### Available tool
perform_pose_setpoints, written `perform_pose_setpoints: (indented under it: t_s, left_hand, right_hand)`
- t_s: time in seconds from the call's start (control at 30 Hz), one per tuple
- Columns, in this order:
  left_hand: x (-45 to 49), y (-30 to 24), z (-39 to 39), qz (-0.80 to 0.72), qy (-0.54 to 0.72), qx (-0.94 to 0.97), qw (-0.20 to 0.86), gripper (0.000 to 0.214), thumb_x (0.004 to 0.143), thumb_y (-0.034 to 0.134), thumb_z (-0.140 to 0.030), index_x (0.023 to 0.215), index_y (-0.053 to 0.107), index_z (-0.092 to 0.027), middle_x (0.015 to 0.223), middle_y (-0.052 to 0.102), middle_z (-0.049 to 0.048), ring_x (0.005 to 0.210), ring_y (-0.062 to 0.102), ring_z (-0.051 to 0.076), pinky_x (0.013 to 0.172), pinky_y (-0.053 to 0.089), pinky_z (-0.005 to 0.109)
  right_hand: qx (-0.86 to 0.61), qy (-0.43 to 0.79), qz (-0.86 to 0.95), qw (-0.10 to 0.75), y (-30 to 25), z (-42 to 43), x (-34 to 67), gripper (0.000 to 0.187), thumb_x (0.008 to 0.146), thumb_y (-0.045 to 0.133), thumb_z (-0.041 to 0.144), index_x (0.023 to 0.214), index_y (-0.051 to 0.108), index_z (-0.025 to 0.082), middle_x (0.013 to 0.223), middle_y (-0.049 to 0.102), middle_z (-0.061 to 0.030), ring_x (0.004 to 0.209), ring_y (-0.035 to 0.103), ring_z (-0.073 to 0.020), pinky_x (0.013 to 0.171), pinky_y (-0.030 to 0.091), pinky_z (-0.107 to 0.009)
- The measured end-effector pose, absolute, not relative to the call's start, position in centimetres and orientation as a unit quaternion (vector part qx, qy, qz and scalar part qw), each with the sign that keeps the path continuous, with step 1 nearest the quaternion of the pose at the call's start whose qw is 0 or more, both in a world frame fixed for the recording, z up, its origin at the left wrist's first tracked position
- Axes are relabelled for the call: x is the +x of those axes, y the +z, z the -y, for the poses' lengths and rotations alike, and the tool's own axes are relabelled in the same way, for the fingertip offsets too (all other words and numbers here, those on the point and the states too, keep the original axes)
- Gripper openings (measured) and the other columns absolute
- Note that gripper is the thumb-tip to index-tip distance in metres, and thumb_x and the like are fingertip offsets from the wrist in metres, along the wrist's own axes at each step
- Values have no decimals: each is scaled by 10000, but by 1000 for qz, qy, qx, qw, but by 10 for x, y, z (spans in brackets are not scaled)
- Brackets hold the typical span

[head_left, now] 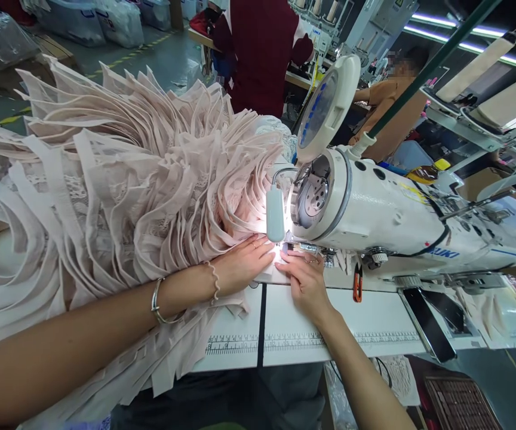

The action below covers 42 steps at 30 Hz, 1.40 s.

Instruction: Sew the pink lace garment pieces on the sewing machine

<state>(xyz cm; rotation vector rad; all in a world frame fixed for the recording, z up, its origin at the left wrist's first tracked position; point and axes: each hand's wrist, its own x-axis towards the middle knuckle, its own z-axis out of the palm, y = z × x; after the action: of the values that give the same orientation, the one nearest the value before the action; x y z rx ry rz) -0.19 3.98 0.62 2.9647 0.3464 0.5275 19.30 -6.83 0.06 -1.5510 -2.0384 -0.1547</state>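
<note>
My left hand (244,263) lies flat, fingers stretched toward the needle of a white sewing machine (374,209), pressing pale pink fabric onto the bed. My right hand (305,278) rests flat beside it, fingertips at the presser foot under the lit lamp (275,214). A large heap of pink lace-and-strap garment pieces (119,179) covers the left of the table and runs under my left forearm. The piece at the needle is mostly hidden by glare and my fingers.
Red-handled snips (357,285) lie by the machine base, and a dark phone (428,325) lies at the right of the white table (374,322), which has printed rulers on its front edge. Two people work beyond the machine. Plastic-wrapped bundles stand on the far floor.
</note>
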Motion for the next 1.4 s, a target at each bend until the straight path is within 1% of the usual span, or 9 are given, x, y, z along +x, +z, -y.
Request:
perform_pose_setpoints:
  t_s: [0.3,0.43,0.6,0.73,0.87,0.97,1.17,1.27,1.4]
  left_hand:
    - [3,6,-42,-135,170,972,84,279,926,485,-27,1168,580,-129,1298,617,156,1249,566,251,1082,410,404]
    - [4,8,-40,-160,180,968,64,241,957,475,-65,1164,582,-121,1257,619,158,1175,579,256,1004,440,384]
    - [3,9,-38,-144,215,966,10,233,1009,370,-80,991,597,-125,992,638,106,941,586,225,852,458,343]
    - [2,8,-38,-127,223,965,-43,302,1008,341,-61,843,580,-143,836,605,67,796,552,204,774,432,330]
    - [2,6,-38,-134,215,966,-49,257,988,405,-52,827,581,-150,811,591,54,791,541,199,744,409,317]
    - [3,5,-38,-140,212,966,-44,233,976,441,-55,825,591,-151,827,604,56,815,544,199,753,401,321]
    - [3,11,-37,-136,206,968,-51,224,959,465,-55,803,594,-150,826,626,63,831,568,198,744,392,326]
    - [4,15,-33,-140,177,973,-44,214,946,458,-50,808,585,-153,792,633,54,791,598,186,735,404,327]
    - [7,13,-20,-247,133,960,-8,190,928,425,-46,940,599,-121,667,618,52,610,609,182,601,402,316]
  right_hand:
    - [-606,-63,758,231,-1,65,197,445,838,415,15,1035,734,256,1210,730,-14,1109,665,-187,956,512,-341]
    - [-617,-57,754,216,-3,61,199,443,845,408,26,1053,728,251,1208,729,-28,1087,669,-195,942,512,-348]
    - [-621,-43,754,208,-3,57,203,446,843,396,24,1061,714,248,1182,736,-34,1052,672,-200,928,509,-360]
    - [-615,-24,764,195,-2,55,207,505,829,382,12,1157,688,245,1221,721,-40,1073,669,-196,941,507,-358]
    - [-613,-31,770,172,-4,54,210,551,843,361,6,1242,656,246,1260,706,-38,1118,654,-198,921,509,-344]
    - [-604,-62,780,151,-7,54,211,603,816,351,-19,1276,639,243,1281,696,-47,1081,659,-204,914,497,-351]
    - [-633,-107,761,97,-9,55,207,616,803,314,-30,1279,628,203,1314,675,-80,1065,635,-245,1017,389,-459]
    - [-661,-94,740,81,-7,54,205,595,819,311,-17,1288,617,183,1279,685,-98,1095,611,-251,1006,379,-456]
    - [-702,-103,702,66,-6,47,206,540,830,374,32,1287,631,164,1055,723,-138,1006,615,-289,891,412,-428]
